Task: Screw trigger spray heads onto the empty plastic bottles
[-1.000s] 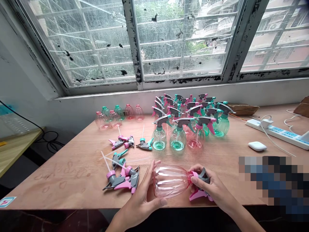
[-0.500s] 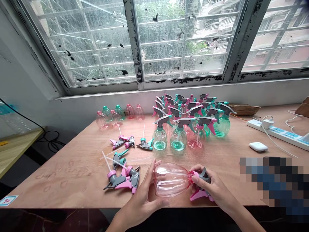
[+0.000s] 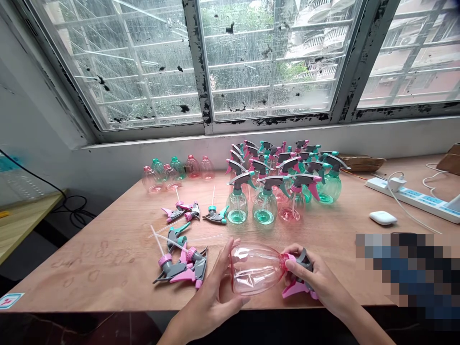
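A clear pink bottle [image 3: 256, 269] lies on its side in the air above the table's front edge, its neck to the right. My left hand [image 3: 219, 292] cups its base end, thumb below and fingers behind. My right hand [image 3: 312, 273] pinches the pink collar of a grey-and-pink trigger spray head [image 3: 304, 261] at the bottle's neck; its pink trigger points down. How far the collar is threaded on cannot be seen. Left of my left hand lie several loose spray heads [image 3: 183, 266] with thin tubes.
Several bottles with spray heads [image 3: 265, 206] stand close together at centre back. Several bottles without heads [image 3: 172, 175] stand at the back left. To the right are a white power strip [image 3: 413, 199], a white case [image 3: 383, 218] and a blurred-out patch [image 3: 406, 273].
The pink bottle has turned about its long axis, its ribs and reflections shifting, and it tilts slightly differently. Both hands stay in nearly the same place, still holding on.
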Demonstrator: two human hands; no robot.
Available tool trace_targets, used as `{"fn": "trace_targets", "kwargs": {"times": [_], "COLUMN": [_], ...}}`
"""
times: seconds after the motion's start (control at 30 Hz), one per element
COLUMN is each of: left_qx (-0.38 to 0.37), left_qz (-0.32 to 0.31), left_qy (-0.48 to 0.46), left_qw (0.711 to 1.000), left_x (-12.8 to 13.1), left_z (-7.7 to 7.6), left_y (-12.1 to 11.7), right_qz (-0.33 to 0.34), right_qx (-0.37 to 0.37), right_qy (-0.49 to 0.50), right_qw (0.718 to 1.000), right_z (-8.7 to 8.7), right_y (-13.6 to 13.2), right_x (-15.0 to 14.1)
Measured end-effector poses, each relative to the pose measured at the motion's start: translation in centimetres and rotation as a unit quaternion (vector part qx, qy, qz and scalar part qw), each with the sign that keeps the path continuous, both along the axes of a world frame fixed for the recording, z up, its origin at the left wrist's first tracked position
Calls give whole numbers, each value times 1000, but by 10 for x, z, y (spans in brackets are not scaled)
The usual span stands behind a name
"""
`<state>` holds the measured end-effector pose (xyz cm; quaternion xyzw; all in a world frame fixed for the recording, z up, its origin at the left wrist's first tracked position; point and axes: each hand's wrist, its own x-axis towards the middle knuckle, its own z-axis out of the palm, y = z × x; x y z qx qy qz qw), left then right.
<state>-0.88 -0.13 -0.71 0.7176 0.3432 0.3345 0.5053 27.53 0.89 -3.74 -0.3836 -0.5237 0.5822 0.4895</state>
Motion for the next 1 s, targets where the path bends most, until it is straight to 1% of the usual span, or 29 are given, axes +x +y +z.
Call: {"fn": "trace_targets", "kwargs": {"times": [0.1,0.27,0.53,0.7,0.87,1.0], "left_qx": [-7,-35,1,-20,-47,-28], "left_qz": [-7,8,-2,-1,7,16], "left_qy": [0,0,-21,-20,-30,-16], "left_qw": [1000,999,1000,1000,998,999], "left_x": [-2,-5,-1,-1,-3,-3], "left_z": [-2,-4,-5,-5,-9,-10], "left_y": [0,1,4,2,4,5], "right_qz": [-1,13,21,20,13,1], "right_qx": [3,4,4,8,1,-7], "right_qy": [-10,-5,-3,0,2,1], "right_qw": [1000,1000,1000,1000,1000,1000], "right_z": [0,2,1,0,6,9], "right_y": [0,-1,0,0,-2,-4], "right_x": [-1,-1,0,0,-3,-4]}}
